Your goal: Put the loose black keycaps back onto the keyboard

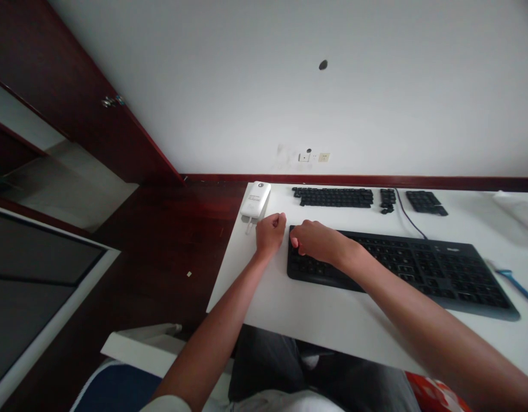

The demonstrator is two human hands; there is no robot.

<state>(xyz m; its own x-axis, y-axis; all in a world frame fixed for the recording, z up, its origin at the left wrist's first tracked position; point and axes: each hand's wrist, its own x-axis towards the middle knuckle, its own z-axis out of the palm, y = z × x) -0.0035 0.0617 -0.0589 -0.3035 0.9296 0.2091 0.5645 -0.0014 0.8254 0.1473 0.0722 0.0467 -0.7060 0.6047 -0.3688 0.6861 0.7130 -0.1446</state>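
Observation:
A black keyboard point(418, 266) lies on the white table point(333, 315) in front of me. My right hand point(318, 240) rests on the keyboard's far-left corner, fingers curled down onto the keys there. My left hand point(270, 233) is a loose fist on the bare table just left of the keyboard; I cannot see anything in it. A white power bank point(255, 200) with a short cable lies just beyond my left hand near the table's left edge.
Rows of loose black keycaps point(333, 197) and two smaller groups point(426, 202) lie at the table's back, with a black cable point(410, 220) running to the keyboard. A blue tool point(515, 283) lies at the right. Dark wooden floor and a cabinet are on the left.

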